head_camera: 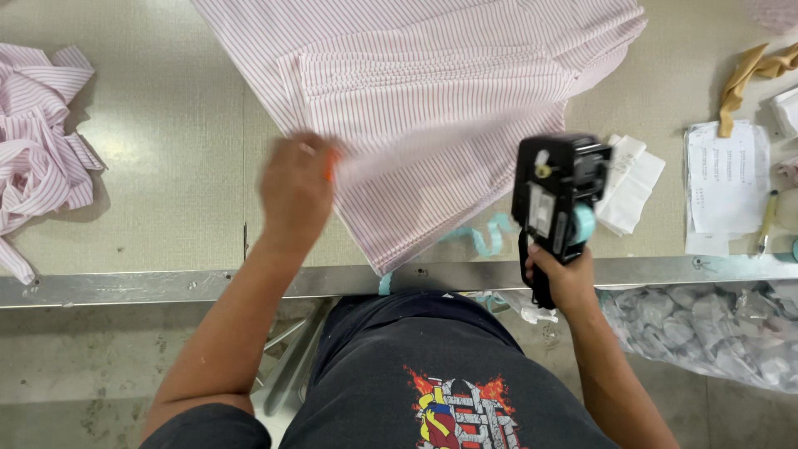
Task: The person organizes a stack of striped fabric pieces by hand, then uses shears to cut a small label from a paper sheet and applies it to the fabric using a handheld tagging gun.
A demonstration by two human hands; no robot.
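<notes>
Item: pink-striped fabric stack (432,91), lying on the work table (166,166) before you; your left hand (295,187), blurred, pinches the edge of the top ply, fingers closed on the cloth. Your right hand (565,278) is clenched around the grip of a black labelling gun (555,195), held above the table's near edge. Step, as judged: peeling a ply for marking; next calls for steadying the ply and bringing the gun's head squarely onto it.

A pale grey worktable (150,166) with a bright metal edge strip (166,287) fills the upper part of the view under even, soft light. Below its edge lies a worn, stained concrete floor (83,366), where a clear plastic bag of scraps (715,328) sits beneath the table's right end.
</notes>
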